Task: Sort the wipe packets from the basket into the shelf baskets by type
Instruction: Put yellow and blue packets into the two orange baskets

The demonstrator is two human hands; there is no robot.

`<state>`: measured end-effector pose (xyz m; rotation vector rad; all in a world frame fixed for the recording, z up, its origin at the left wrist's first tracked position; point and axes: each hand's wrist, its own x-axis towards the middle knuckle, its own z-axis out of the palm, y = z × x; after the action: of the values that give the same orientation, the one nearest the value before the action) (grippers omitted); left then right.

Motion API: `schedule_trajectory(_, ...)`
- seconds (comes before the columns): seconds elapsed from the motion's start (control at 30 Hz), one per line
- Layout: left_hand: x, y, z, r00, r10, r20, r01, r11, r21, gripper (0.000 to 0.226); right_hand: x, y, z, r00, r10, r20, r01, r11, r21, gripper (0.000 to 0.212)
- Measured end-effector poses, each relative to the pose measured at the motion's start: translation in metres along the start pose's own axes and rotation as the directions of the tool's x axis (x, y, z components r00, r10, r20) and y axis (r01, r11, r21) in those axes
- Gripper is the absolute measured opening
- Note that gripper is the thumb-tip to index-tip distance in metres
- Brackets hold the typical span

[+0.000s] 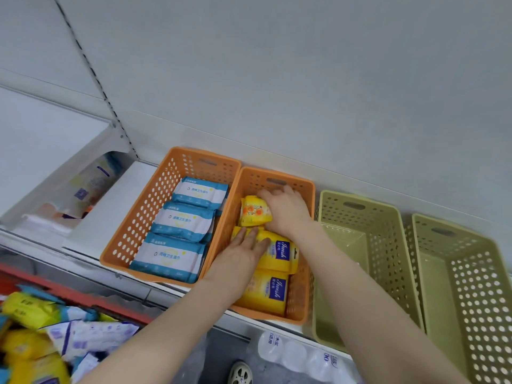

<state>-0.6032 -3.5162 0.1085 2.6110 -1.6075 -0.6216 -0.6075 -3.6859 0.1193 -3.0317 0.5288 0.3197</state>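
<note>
Two orange baskets stand side by side on the shelf. The left orange basket (144, 206) holds three blue-and-white wipe packets (184, 221) in a row. The right orange basket (297, 297) holds yellow wipe packets (274, 292). My right hand (285, 210) reaches to the back of this basket and grips a yellow packet with an orange flower print (253, 210). My left hand (243, 252) lies flat, fingers straight, on the middle yellow packet (279, 253). At the lower left, the red-rimmed source basket (83, 296) holds several mixed yellow, blue and white packets.
Two green perforated baskets (368, 245) (471, 286) stand with nothing in them to the right of the orange ones. A white box (110, 206) sits left of the orange baskets, with more goods behind it. Bottled items (293, 353) lie below the shelf edge.
</note>
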Motion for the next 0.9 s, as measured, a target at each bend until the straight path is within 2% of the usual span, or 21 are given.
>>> schedule_trajectory(0.13, -0.001, 0.000, 0.001, 1.000, 0.006, -0.011, -0.006, 1.000, 0.000, 0.092, -0.006, -0.003, 0.005, 0.991, 0.093, -0.097, -0.094, 0.996, -0.008, 0.067)
schedule_trajectory(0.2, -0.001, 0.000, 0.001, 1.000, 0.006, -0.010, -0.006, 1.000, -0.003, 0.093, -0.003, -0.005, 0.005, 0.990, 0.079, -0.119, -0.081, 0.997, -0.014, 0.066)
schedule_trajectory(0.33, 0.000, -0.001, 0.003, 1.000, 0.003, -0.013, -0.003, 1.000, 0.002, 0.093, 0.002, -0.014, 0.011, 0.992, 0.075, -0.099, -0.075, 0.997, 0.001, 0.046)
schedule_trajectory(0.4, 0.000, -0.001, 0.003, 1.000, 0.002, -0.010, -0.002, 1.000, 0.013, 0.093, 0.004, -0.013, 0.011, 0.993, 0.081, -0.080, -0.080, 0.997, 0.015, 0.049)
schedule_trajectory(0.5, 0.002, 0.000, 0.001, 1.000, 0.007, 0.013, -0.008, 0.998, 0.070, 0.094, -0.002, -0.002, -0.001, 0.998, 0.057, -0.015, -0.054, 0.990, 0.132, 0.062)
schedule_trajectory(0.67, 0.025, -0.003, -0.005, 1.000, 0.017, 0.010, -0.018, 0.977, 0.211, 0.102, -0.028, 0.022, -0.014, 0.967, 0.102, -0.232, -0.063, 0.983, 0.170, 0.048)
schedule_trajectory(0.77, 0.035, -0.002, -0.002, 1.000, -0.007, 0.010, 0.004, 0.979, 0.205, 0.104, -0.035, 0.029, -0.009, 0.979, 0.065, -0.195, -0.040, 0.991, 0.129, 0.047)
schedule_trajectory(0.9, 0.036, -0.002, 0.010, 0.999, -0.010, -0.042, 0.018, 0.985, 0.174, 0.095, -0.038, 0.030, -0.004, 0.985, 0.018, -0.174, -0.007, 0.998, 0.067, 0.040)
